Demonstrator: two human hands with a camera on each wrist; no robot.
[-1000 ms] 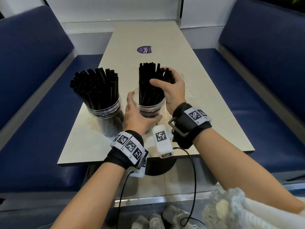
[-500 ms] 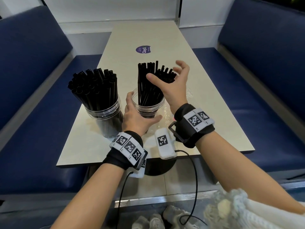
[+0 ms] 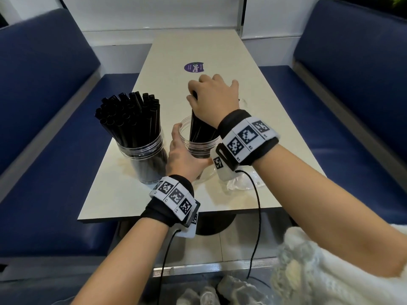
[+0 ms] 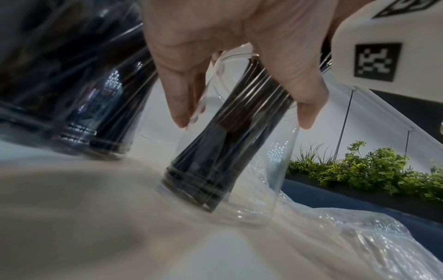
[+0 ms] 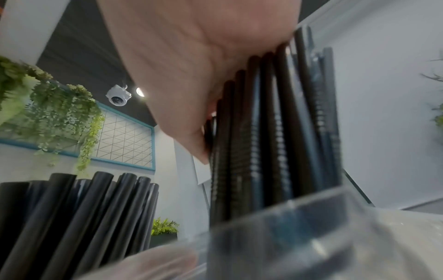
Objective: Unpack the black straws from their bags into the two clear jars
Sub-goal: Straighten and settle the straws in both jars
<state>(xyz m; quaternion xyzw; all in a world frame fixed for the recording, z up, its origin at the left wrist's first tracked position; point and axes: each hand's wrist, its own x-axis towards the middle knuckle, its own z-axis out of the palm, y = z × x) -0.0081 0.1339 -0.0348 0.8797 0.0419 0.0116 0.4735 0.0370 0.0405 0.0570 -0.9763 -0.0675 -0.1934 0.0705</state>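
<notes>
Two clear jars stand on the table. The left jar (image 3: pixel 143 159) is packed with black straws (image 3: pixel 130 115) and nobody touches it. My left hand (image 3: pixel 189 148) grips the right jar (image 3: pixel 198 144) from the near left side, thumb and fingers round its wall (image 4: pixel 275 170). A thinner bundle of black straws (image 3: pixel 200 128) leans inside it. My right hand (image 3: pixel 211 95) lies palm down on the tops of that bundle, with thumb and fingers curled over it. In the right wrist view the palm (image 5: pixel 203 75) covers the straw ends (image 5: pixel 263 132). An empty clear bag (image 3: pixel 242 183) lies right of this jar.
The beige table (image 3: pixel 123 199) has a purple sticker (image 3: pixel 193 67) toward its far end. Blue benches (image 3: pixel 48 128) flank both long sides. A white knitted cloth (image 3: pixel 319 271) sits low at the right. Wrist cables hang over the near table edge.
My right hand, spread open beside the straw tops half a second ago, has come down and closed over them. The left hand has stayed on the right jar.
</notes>
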